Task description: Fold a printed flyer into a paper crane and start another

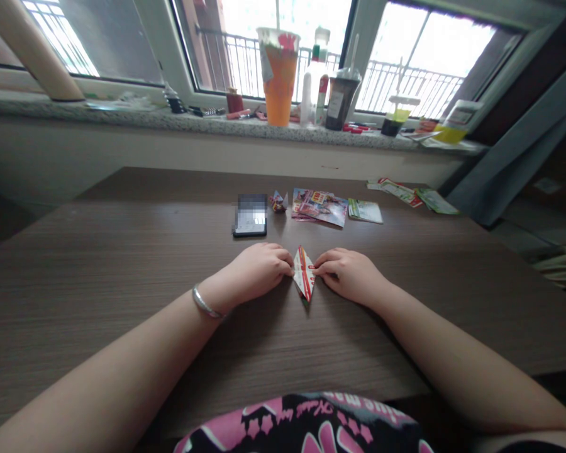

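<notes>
A small folded paper (304,274), white with red and yellow stripes, lies between my two hands in a narrow diamond shape. Its lower tip points toward me and shows a bit of green underneath. My left hand (264,267), with a silver bangle at the wrist, pinches the paper's left corner. On the opposite side my right hand (351,274) has its thumb and fingertips closed on the right corner. The fingers of both hands are curled, so the exact grip is partly hidden.
Beyond the hands lie a phone (250,216), a small folded paper figure (279,202), colourful leaflets (323,207) and a small card stack (365,211). More printed papers (400,192) rest at the back right. An orange cup (280,82) and bottles stand on the windowsill (193,126).
</notes>
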Motion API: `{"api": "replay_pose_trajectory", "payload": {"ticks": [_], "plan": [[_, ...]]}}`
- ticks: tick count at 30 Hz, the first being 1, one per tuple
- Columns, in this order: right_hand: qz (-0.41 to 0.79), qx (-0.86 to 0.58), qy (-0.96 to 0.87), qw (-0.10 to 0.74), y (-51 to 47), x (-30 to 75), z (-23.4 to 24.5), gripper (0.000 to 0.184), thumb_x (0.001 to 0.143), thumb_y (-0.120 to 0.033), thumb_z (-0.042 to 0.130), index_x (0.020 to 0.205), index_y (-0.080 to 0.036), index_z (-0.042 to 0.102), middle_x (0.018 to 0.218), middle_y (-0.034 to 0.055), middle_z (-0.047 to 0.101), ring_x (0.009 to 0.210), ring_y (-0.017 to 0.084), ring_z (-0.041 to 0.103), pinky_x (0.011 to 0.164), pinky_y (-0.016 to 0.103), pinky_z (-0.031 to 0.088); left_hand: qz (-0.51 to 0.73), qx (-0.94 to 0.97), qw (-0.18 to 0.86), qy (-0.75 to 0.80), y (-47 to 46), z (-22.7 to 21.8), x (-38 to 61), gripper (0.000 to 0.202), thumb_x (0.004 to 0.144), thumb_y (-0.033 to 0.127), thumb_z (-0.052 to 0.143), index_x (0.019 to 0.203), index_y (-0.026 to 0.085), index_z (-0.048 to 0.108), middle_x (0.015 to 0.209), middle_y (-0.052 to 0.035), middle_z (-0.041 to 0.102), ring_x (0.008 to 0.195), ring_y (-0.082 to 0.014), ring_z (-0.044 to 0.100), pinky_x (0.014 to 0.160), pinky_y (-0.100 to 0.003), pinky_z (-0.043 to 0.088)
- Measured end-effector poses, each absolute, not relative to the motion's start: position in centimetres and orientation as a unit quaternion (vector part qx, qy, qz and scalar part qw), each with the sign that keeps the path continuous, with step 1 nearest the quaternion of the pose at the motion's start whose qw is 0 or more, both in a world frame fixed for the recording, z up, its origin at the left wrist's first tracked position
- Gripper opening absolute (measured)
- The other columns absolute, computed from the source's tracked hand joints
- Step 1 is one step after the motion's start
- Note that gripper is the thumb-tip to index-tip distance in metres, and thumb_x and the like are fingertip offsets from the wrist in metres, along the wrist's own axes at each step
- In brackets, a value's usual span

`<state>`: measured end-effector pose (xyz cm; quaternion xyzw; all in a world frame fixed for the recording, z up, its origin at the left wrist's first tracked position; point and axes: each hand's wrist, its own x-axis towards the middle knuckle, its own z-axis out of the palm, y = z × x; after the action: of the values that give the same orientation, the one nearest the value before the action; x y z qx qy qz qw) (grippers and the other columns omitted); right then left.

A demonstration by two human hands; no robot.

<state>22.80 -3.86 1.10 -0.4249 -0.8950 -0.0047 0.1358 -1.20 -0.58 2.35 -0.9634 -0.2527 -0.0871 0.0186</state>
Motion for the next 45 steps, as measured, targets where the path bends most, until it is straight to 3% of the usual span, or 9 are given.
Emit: {"api": "replay_pose_trajectory", "payload": {"ticks": [6,14,24,29,36,45], "plan": [[0.001,-0.427,-0.894,0.133,-4.2,22.7,1.4,0.022,0.088,-0.023,0.053,0.090,-0.027,0.075,0.101,-0.0010,0.072,0.089,0.017,0.065,0.079,0.031,0.049,-0.106,-0.958,-0.023,-0.267,-0.5,1.9,-1.3,0.028,0.083,0.009,0.053,0.093,0.023,0.073,0.104,-0.0017,0.070,0.095,-0.0178,0.063,0.089,-0.031,0.049],[0.005,-0.441,-0.890,0.115,-4.6,22.5,2.3,0.029,0.092,-0.041,0.051,0.100,-0.026,0.073,0.105,0.0024,0.071,0.095,0.020,0.063,0.085,0.033,0.048,-0.135,-0.957,-0.042,-0.252,-0.6,1.9,-1.4,0.029,0.083,0.010,0.051,0.096,0.024,0.072,0.102,-0.0038,0.067,0.095,-0.0169,0.062,0.089,-0.030,0.049],[-0.011,-0.450,-0.884,0.129,-3.3,23.2,1.2,0.032,0.094,-0.032,0.049,0.121,-0.026,0.064,0.119,0.0081,0.064,0.109,0.023,0.056,0.093,0.038,0.046,-0.159,-0.966,0.019,-0.205,-1.6,1.5,-0.5,0.029,0.088,0.018,0.053,0.112,0.027,0.066,0.121,-0.0071,0.062,0.111,-0.0215,0.057,0.097,-0.040,0.046],[0.026,-0.434,-0.886,0.160,-2.8,23.5,0.6,0.030,0.092,-0.030,0.053,0.119,-0.024,0.065,0.118,0.0095,0.064,0.110,0.022,0.056,0.095,0.040,0.046,-0.140,-0.962,0.033,-0.231,-1.6,1.2,-0.3,0.032,0.086,0.017,0.053,0.117,0.020,0.063,0.114,-0.0066,0.068,0.103,-0.0212,0.063,0.104,-0.046,0.041],[0.006,-0.374,-0.909,0.182,-2.8,23.0,0.5,0.025,0.093,-0.025,0.051,0.111,-0.023,0.068,0.112,0.0076,0.067,0.106,0.020,0.058,0.091,0.036,0.047,-0.147,-0.956,0.038,-0.250,-2.0,1.1,0.0,0.024,0.091,0.017,0.050,0.106,0.018,0.069,0.107,-0.0065,0.070,0.095,-0.0195,0.065,0.089,-0.034,0.051],[-0.058,-0.342,-0.928,0.137,-3.5,22.4,1.0,0.024,0.094,-0.031,0.050,0.106,-0.021,0.068,0.108,0.0078,0.069,0.100,0.021,0.059,0.088,0.034,0.046,-0.125,-0.946,0.020,-0.298,-2.0,1.2,0.0,0.023,0.093,0.022,0.049,0.093,0.016,0.071,0.093,-0.0076,0.070,0.087,-0.0186,0.064,0.081,-0.031,0.051]]}}
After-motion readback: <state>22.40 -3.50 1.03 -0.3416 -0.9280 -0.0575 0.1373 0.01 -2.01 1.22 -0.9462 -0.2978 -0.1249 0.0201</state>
